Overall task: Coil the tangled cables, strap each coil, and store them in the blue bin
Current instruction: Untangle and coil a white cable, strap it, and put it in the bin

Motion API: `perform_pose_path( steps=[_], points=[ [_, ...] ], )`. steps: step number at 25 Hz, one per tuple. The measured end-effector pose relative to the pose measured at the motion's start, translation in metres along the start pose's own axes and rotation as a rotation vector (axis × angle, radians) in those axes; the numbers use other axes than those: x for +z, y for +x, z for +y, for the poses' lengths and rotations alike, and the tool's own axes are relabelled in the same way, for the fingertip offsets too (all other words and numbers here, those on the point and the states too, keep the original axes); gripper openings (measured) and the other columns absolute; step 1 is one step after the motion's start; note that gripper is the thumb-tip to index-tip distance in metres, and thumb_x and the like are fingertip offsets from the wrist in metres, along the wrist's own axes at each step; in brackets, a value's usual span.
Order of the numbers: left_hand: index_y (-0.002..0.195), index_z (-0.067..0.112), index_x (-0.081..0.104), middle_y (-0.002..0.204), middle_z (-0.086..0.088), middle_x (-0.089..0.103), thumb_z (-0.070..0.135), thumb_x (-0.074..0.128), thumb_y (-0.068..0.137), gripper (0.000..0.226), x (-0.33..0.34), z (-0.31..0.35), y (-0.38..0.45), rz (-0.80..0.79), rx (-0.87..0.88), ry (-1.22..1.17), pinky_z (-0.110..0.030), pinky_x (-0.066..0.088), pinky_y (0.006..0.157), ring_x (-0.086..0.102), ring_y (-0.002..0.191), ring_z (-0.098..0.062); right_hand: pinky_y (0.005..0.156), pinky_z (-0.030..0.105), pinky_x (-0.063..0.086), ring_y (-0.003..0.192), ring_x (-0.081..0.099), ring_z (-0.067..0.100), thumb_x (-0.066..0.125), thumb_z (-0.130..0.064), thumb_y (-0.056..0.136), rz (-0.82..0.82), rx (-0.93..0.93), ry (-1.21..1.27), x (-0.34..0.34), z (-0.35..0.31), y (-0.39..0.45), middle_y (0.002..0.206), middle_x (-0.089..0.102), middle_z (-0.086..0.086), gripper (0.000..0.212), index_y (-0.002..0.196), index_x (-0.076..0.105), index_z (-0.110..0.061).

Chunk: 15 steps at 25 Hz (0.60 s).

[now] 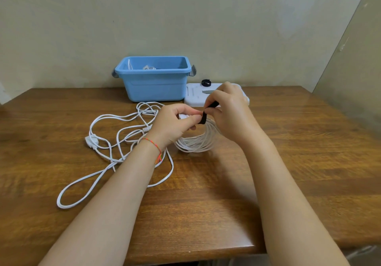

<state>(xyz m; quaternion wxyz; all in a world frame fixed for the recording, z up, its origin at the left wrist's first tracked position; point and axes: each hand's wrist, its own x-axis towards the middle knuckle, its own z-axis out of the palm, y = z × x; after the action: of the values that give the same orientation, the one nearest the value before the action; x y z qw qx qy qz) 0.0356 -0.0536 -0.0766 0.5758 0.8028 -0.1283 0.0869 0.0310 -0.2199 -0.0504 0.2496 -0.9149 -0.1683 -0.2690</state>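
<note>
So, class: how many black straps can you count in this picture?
2. One black strap is pinched between both hands at the top of the white coil; a rolled strap sits on the white lid beside the blue bin. The bin may hide more.

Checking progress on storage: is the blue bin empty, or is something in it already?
Not empty. The blue bin has no lid on, and white cable shows inside above its rim; how much, cannot tell.

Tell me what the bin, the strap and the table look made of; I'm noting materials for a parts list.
Blue bin: moulded plastic, smooth, slightly matte walls. Black strap, pinched by both hands: soft fabric, probably hook-and-loop, since it bends limply. Table: wood or wood-look veneer, glossy, with visible grain.
</note>
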Motion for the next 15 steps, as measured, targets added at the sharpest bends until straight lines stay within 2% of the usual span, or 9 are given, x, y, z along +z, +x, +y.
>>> perform_pose_path(
  steps=[3,5,7,10,12,13,15],
  points=[
    [0.092,0.019,0.075,0.091,0.0,0.075,0.016,0.072,0.089,0.005,-0.001,-0.002,0.0,-0.013,0.033,0.04,-0.048,0.057,0.085,0.071,0.072,-0.013,0.084,0.038,0.028,0.114,0.042,0.029,0.068,-0.011,0.089,0.039,-0.006,-0.005,0.012,0.005,-0.001,0.109,0.05,0.006,0.003,0.092,0.07,-0.01],
    [0.091,0.019,0.075,0.088,0.001,0.075,0.024,0.072,0.091,0.006,-0.002,-0.003,0.0,-0.02,0.039,0.031,-0.046,0.057,0.085,0.071,0.073,-0.012,0.082,0.038,0.025,0.114,0.043,0.033,0.069,-0.01,0.087,0.091,-0.01,-0.015,0.015,0.006,-0.002,0.112,0.052,0.011,0.003,0.09,0.07,-0.009],
    [0.091,0.017,0.076,0.086,0.003,0.075,0.029,0.076,0.086,0.013,0.0,-0.003,0.0,-0.018,0.018,0.026,-0.033,0.058,0.077,0.069,0.071,-0.008,0.08,0.04,0.027,0.112,0.045,0.036,0.071,-0.008,0.084,0.145,-0.035,-0.026,0.019,0.006,-0.002,0.111,0.053,0.014,0.003,0.087,0.07,-0.008],
    [0.088,0.014,0.076,0.081,0.002,0.074,0.023,0.082,0.08,0.013,0.005,-0.004,0.001,0.056,-0.021,-0.016,-0.02,0.052,0.066,0.065,0.064,-0.005,0.082,0.046,0.039,0.107,0.049,0.033,0.072,-0.007,0.079,0.236,-0.069,0.079,0.026,0.003,-0.001,0.109,0.053,0.012,0.01,0.088,0.069,-0.009],
    [0.086,0.008,0.075,0.077,-0.001,0.072,0.018,0.081,0.081,0.013,0.006,-0.005,0.001,0.112,-0.061,-0.096,-0.018,0.05,0.063,0.064,0.061,-0.007,0.085,0.037,0.046,0.104,0.053,0.021,0.076,-0.011,0.08,0.272,0.111,0.346,0.022,-0.001,0.0,0.111,0.051,0.003,0.028,0.106,0.063,-0.011],
    [0.085,0.007,0.075,0.075,-0.002,0.071,0.017,0.081,0.081,0.013,0.005,-0.006,0.001,0.127,-0.082,-0.133,-0.018,0.051,0.062,0.063,0.06,-0.008,0.084,0.03,0.046,0.104,0.054,0.016,0.079,-0.017,0.081,0.223,0.277,0.473,0.018,-0.003,0.0,0.113,0.05,-0.002,0.044,0.119,0.056,-0.012],
    [0.084,0.006,0.073,0.072,-0.004,0.07,0.014,0.08,0.081,0.011,0.003,-0.007,0.001,0.135,-0.108,-0.188,-0.021,0.055,0.065,0.063,0.062,-0.011,0.084,0.028,0.042,0.109,0.053,0.013,0.08,-0.035,0.081,-0.01,0.635,0.652,0.012,-0.003,-0.002,0.12,0.051,-0.005,0.074,0.139,0.04,-0.011]
  ],
)
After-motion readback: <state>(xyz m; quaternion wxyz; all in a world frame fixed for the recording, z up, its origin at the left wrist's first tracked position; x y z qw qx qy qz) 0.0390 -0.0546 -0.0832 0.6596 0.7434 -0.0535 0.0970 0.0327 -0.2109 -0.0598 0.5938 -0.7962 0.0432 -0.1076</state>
